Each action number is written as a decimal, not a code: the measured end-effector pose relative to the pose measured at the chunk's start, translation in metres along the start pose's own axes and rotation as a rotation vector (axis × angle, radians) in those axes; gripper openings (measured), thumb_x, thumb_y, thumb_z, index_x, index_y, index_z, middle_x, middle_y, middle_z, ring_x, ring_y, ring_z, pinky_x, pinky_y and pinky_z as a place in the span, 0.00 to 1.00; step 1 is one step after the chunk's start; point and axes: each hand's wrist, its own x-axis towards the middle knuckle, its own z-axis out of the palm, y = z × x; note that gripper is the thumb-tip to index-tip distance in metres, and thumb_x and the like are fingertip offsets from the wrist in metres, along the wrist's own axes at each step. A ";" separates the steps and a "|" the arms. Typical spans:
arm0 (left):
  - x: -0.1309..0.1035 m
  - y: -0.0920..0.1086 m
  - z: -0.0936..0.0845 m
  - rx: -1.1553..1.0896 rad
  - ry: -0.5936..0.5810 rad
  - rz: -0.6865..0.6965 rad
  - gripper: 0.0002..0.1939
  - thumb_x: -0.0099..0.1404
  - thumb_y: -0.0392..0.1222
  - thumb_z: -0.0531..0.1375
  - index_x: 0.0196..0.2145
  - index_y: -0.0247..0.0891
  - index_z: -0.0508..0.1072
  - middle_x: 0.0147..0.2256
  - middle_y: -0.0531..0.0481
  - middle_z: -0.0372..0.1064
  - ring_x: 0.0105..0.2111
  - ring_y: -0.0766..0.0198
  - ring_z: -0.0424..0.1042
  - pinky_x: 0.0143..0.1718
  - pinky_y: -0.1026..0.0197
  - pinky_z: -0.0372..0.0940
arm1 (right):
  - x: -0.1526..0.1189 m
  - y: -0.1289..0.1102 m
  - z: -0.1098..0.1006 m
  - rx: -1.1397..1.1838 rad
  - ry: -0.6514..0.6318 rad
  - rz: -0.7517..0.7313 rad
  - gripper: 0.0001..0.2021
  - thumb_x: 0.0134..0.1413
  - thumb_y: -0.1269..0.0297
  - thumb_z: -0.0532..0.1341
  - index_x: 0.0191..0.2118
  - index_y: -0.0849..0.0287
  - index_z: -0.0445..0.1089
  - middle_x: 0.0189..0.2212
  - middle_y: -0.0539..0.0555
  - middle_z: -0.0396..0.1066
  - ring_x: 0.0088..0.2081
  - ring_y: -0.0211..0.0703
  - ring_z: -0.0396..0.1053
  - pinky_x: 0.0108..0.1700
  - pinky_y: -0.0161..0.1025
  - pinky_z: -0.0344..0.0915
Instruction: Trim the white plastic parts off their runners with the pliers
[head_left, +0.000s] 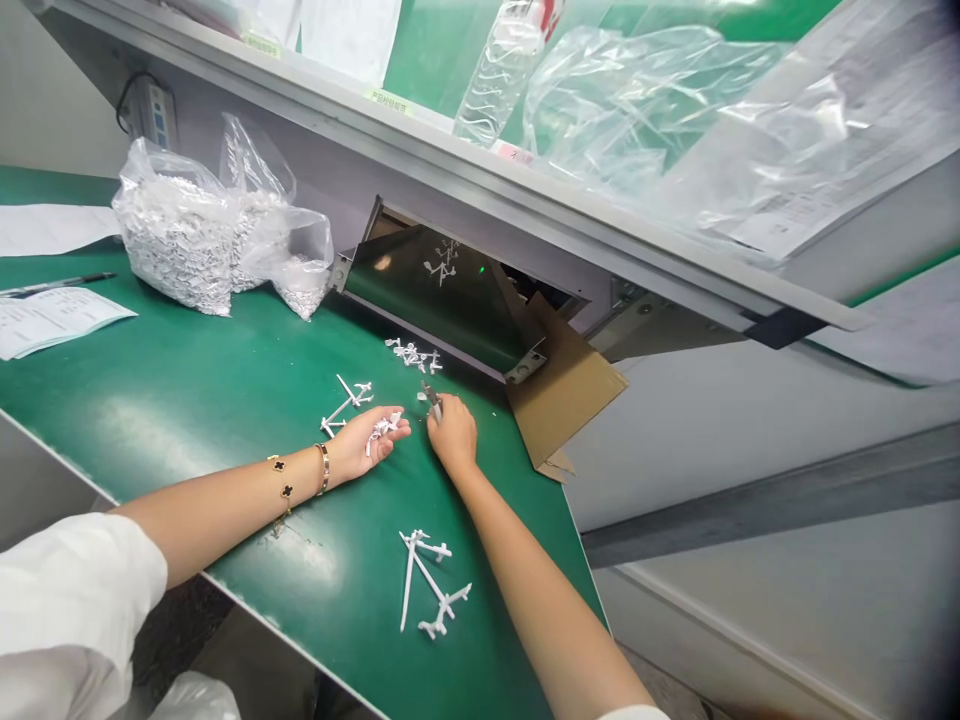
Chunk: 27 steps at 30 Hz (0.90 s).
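My left hand (367, 446) lies palm up, fingers cupped around several small white plastic parts (384, 428). Closed around a pair of small cutting pliers (430, 398), my right hand (454, 432) is just to the right of it. A small white piece (422, 396) shows by the tips of the pliers; I cannot tell whether they grip it. Beyond both hands lies a loose heap of white parts (414, 355). One branched white plastic sprue (346, 405) rests behind my left wrist. Another sprue (426, 580) lies nearer the table's front edge.
Clear bags of white parts (180, 235) stand at the back left. Papers (60, 318) and a pen (58, 284) lie at the far left. A dark glossy panel (442, 290) and a cardboard flap (559, 385) border the back. An overhead shelf (420, 150) holds plastic bags.
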 end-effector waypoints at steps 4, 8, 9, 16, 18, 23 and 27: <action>-0.002 0.000 0.000 0.017 -0.021 -0.020 0.06 0.61 0.36 0.54 0.34 0.31 0.68 0.28 0.46 0.69 0.25 0.68 0.73 0.14 0.75 0.62 | -0.008 0.003 -0.004 0.009 -0.007 -0.011 0.12 0.53 0.71 0.56 0.45 0.62 0.62 0.44 0.59 0.64 0.44 0.51 0.61 0.41 0.41 0.55; -0.001 0.000 -0.001 0.029 -0.004 -0.027 0.05 0.62 0.35 0.53 0.31 0.31 0.66 0.28 0.46 0.68 0.27 0.67 0.73 0.17 0.74 0.64 | -0.018 0.009 0.002 0.050 -0.059 -0.053 0.10 0.51 0.74 0.55 0.41 0.60 0.64 0.38 0.57 0.67 0.38 0.48 0.64 0.37 0.39 0.57; -0.001 0.000 -0.001 0.037 0.002 -0.036 0.05 0.62 0.35 0.53 0.29 0.31 0.65 0.27 0.47 0.67 0.26 0.67 0.73 0.16 0.74 0.64 | -0.023 0.011 0.003 0.063 -0.064 -0.077 0.10 0.51 0.75 0.55 0.40 0.60 0.65 0.36 0.56 0.67 0.38 0.47 0.64 0.37 0.38 0.58; -0.007 -0.001 0.000 0.312 -0.147 -0.099 0.17 0.61 0.48 0.55 0.22 0.34 0.58 0.22 0.54 0.58 0.13 0.80 0.52 0.08 0.77 0.37 | -0.064 0.018 -0.033 0.108 0.026 -0.243 0.10 0.49 0.77 0.51 0.37 0.62 0.64 0.36 0.57 0.67 0.38 0.47 0.62 0.39 0.39 0.57; -0.010 -0.003 0.000 0.443 -0.233 -0.131 0.21 0.58 0.54 0.57 0.22 0.34 0.58 0.22 0.54 0.57 0.14 0.80 0.50 0.09 0.76 0.34 | -0.071 0.017 -0.049 0.069 0.105 -0.375 0.10 0.50 0.77 0.51 0.37 0.62 0.64 0.36 0.58 0.67 0.39 0.47 0.61 0.41 0.41 0.55; -0.019 -0.009 0.004 0.688 -0.289 -0.135 0.24 0.51 0.60 0.60 0.24 0.34 0.60 0.23 0.54 0.58 0.15 0.79 0.48 0.10 0.74 0.34 | -0.077 0.018 -0.069 -0.138 0.219 -0.654 0.08 0.59 0.76 0.51 0.38 0.61 0.66 0.36 0.56 0.69 0.38 0.45 0.62 0.42 0.42 0.52; -0.022 -0.011 0.009 0.900 -0.206 -0.045 0.23 0.53 0.59 0.58 0.24 0.34 0.62 0.20 0.56 0.54 0.15 0.78 0.47 0.11 0.73 0.36 | -0.079 0.023 -0.066 -0.196 0.282 -0.689 0.07 0.60 0.73 0.52 0.38 0.59 0.66 0.38 0.55 0.69 0.40 0.44 0.62 0.44 0.43 0.51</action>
